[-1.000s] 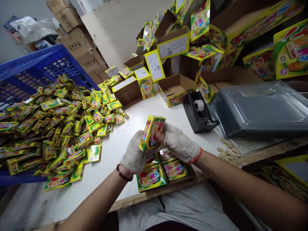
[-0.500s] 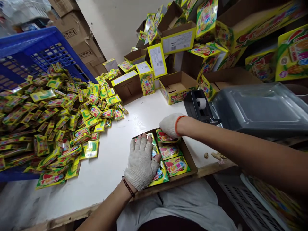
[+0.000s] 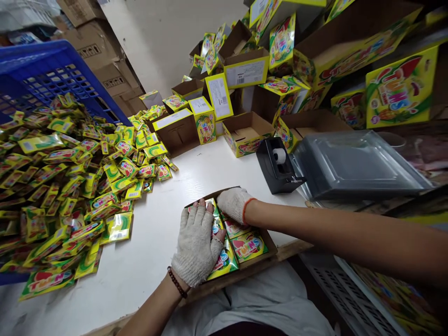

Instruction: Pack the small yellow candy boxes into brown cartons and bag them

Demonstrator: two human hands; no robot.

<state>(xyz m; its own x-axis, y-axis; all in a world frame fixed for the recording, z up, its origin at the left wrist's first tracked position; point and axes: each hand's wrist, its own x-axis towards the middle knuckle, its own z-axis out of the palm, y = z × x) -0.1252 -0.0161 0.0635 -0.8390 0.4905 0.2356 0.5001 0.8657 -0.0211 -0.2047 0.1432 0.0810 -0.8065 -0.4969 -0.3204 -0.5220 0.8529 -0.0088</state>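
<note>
A shallow brown cardboard tray (image 3: 269, 242) lies at the near table edge, filled with yellow-green candy packets (image 3: 247, 246). My left hand (image 3: 196, 242), in a white knit glove, lies flat with fingers spread on the left column of packets. My gloved right hand (image 3: 233, 203) is curled over the packets at the tray's far end, fingers bent down onto them; whether it grips one is hidden. A big heap of the same packets (image 3: 70, 182) spills from a blue crate (image 3: 45, 74) on the left.
A black tape dispenser (image 3: 278, 165) and a grey plastic lid (image 3: 353, 165) stand right of the tray. Open printed cartons (image 3: 245, 135) crowd the back of the white table (image 3: 210, 172). Brown boxes (image 3: 101, 56) are stacked behind the crate.
A second ago both hands held a stack of packets upright above the tray. They lowered it into the tray; now the left hand lies flat and the right presses the far end.
</note>
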